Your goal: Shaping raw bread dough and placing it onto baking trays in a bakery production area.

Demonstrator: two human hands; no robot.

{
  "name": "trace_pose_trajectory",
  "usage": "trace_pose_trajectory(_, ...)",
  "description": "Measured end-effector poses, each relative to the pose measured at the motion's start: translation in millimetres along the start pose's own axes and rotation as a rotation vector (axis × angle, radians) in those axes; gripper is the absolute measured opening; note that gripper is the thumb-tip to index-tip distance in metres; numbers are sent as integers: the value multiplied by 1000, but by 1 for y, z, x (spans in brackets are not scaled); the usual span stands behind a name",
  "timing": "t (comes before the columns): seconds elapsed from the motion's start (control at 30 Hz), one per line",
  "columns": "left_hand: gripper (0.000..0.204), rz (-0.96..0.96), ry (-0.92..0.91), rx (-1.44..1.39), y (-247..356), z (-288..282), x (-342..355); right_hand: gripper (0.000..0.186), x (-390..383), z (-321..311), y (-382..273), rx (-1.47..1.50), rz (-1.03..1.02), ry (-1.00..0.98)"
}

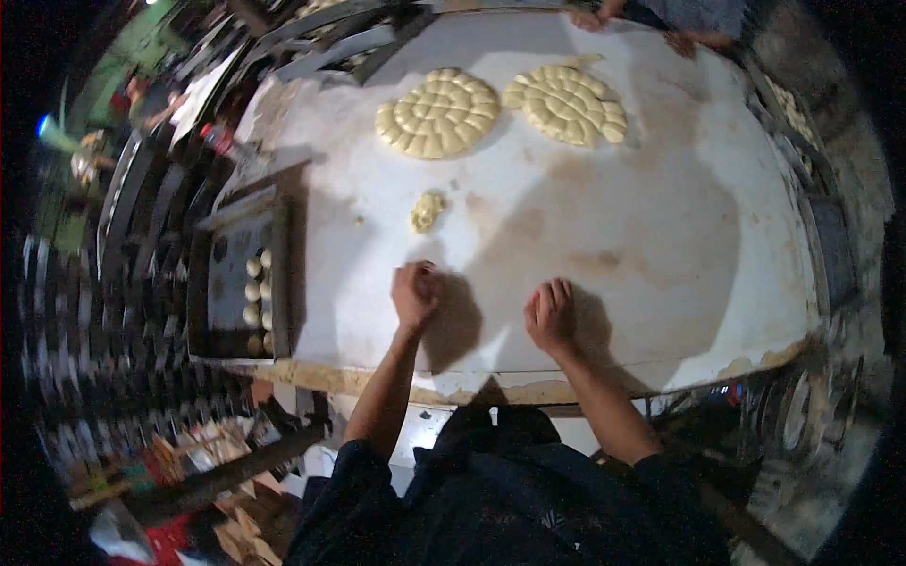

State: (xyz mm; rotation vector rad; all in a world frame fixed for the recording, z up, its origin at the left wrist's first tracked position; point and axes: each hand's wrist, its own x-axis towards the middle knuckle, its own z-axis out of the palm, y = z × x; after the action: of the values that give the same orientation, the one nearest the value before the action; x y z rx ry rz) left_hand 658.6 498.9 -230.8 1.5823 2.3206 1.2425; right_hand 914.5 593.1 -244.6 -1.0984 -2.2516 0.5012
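Observation:
My left hand (pixel 415 296) is over the near part of the white worktable (pixel 623 226), its fingers curled inward. To its right, my right hand (pixel 551 313) is also closed, with the fingers bent down toward the surface. Whatever lies under either palm is hidden. Just beyond my left hand sits a small, rough lump of pale yellow dough (pixel 427 212). Farther off lie two flat rounds of dough scored into many pieces, the left round (pixel 439 113) and the right round (pixel 566 106), the latter with a ragged edge.
At the table's left edge stands a dark metal tray (pixel 226 274) with several dough balls (pixel 253 291) along its right side. Behind it is a bottle with a red label (pixel 217 139). Another person's hands (pixel 681 42) rest at the far edge. Stacked trays (pixel 142 208) fill the left.

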Motion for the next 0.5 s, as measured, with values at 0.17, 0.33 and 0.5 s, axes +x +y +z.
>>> trace_pose_trajectory(0.17, 18, 261, -146, 45, -72, -64, -67, 15, -30, -42, 15, 23, -232, -123)
trace_pose_trajectory(0.33, 25, 259, 27, 279, -84, -93, 3, 9, 34, -8, 28, -267, -130, 68)
trace_pose_trajectory(0.5, 22, -107, -121, -226, -73, -32, 10, 12, 35, 52, -7, -172, 330, 338)
